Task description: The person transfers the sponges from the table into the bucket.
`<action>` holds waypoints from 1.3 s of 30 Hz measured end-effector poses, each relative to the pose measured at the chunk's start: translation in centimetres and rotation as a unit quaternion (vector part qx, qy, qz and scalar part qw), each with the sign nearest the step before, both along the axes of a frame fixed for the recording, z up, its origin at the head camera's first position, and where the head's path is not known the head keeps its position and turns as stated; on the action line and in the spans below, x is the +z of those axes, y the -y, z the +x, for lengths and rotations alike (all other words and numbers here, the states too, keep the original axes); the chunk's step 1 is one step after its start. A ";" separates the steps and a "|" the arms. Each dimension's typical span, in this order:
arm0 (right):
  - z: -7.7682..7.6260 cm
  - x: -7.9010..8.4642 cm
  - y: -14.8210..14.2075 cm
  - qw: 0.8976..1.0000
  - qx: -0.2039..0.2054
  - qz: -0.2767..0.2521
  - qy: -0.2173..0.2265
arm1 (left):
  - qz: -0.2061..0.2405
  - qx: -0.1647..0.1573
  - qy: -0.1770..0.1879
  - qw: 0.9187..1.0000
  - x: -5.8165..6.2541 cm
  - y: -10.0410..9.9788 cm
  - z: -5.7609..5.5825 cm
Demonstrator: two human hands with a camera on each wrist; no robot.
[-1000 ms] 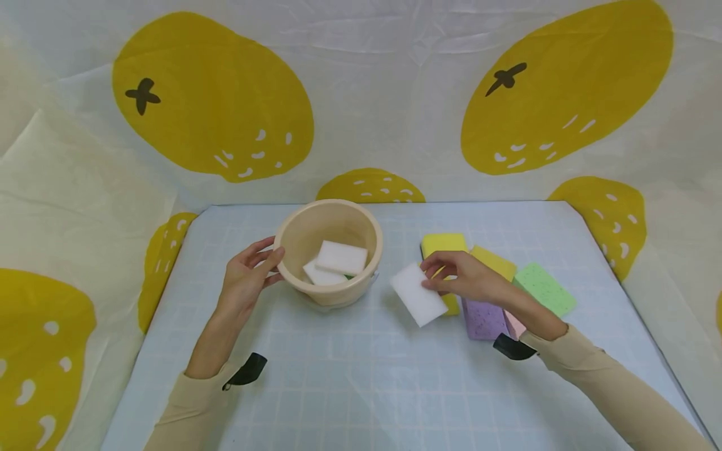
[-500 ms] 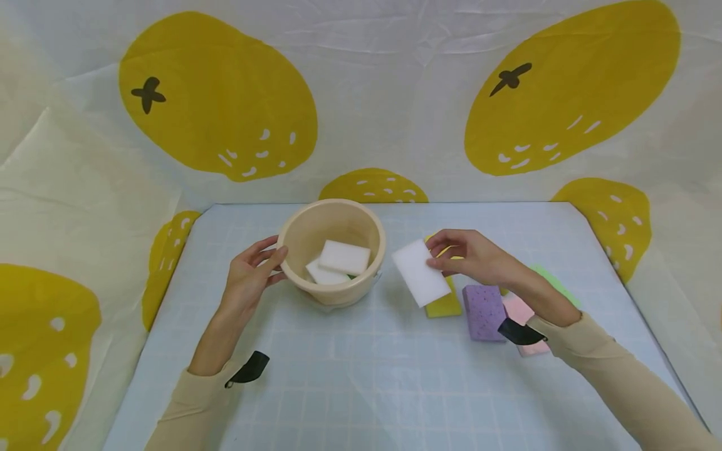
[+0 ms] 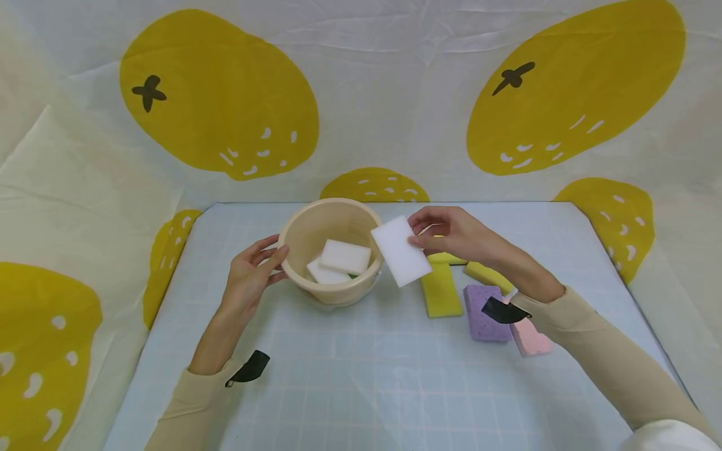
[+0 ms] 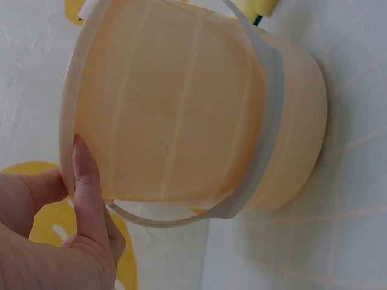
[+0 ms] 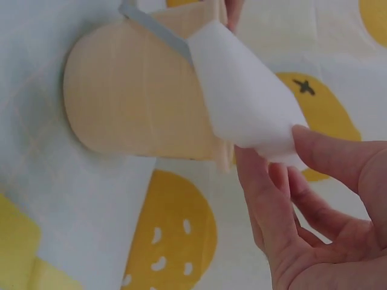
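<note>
A beige bucket (image 3: 333,289) stands on the table, and my left hand (image 3: 248,275) pinches its rim at the left between thumb and fingers. Inside lie two white sponges (image 3: 345,257), with a bit of green showing below them. My right hand (image 3: 451,232) pinches another white sponge (image 3: 402,252) by its upper right edge. That sponge hangs just right of the bucket's rim, tilted. In the right wrist view the thumb and fingers clasp one end of the white sponge (image 5: 242,90) in front of the bucket. A grey handle (image 4: 272,103) hangs down the bucket's side.
Right of the bucket lie yellow sponges (image 3: 442,291), a purple sponge (image 3: 486,313) and a pink sponge (image 3: 531,338), partly beneath my right forearm. A blue gridded cloth (image 3: 338,388) covers the table. Behind it hangs a white sheet (image 3: 389,94) with yellow fruit prints.
My right hand has lifted the white sponge and carried it left to the bucket's rim, uncovering more of the yellow sponges. My left hand stays on the rim.
</note>
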State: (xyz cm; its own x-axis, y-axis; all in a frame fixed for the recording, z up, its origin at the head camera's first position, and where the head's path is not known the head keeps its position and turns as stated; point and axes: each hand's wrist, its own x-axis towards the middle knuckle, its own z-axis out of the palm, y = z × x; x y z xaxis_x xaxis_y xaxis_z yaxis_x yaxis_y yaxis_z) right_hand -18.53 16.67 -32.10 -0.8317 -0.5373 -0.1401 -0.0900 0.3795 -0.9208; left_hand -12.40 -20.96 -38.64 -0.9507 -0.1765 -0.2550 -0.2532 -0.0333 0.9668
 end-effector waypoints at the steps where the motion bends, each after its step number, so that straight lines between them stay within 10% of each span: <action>1: -0.2 0.1 0.3 1.000 0.001 0.000 0.002 | 0.000 0.000 0.000 1.000 0.0 0.0 0.0; 32: -5.2 -1.2 9.5 0.999 0.044 0.015 -0.012 | 0.007 -0.005 0.001 1.000 -0.4 0.2 -0.1; 39: -5.4 -1.7 11.2 0.990 0.068 0.071 -0.098 | 0.009 -0.004 0.000 1.000 -0.5 0.3 -0.1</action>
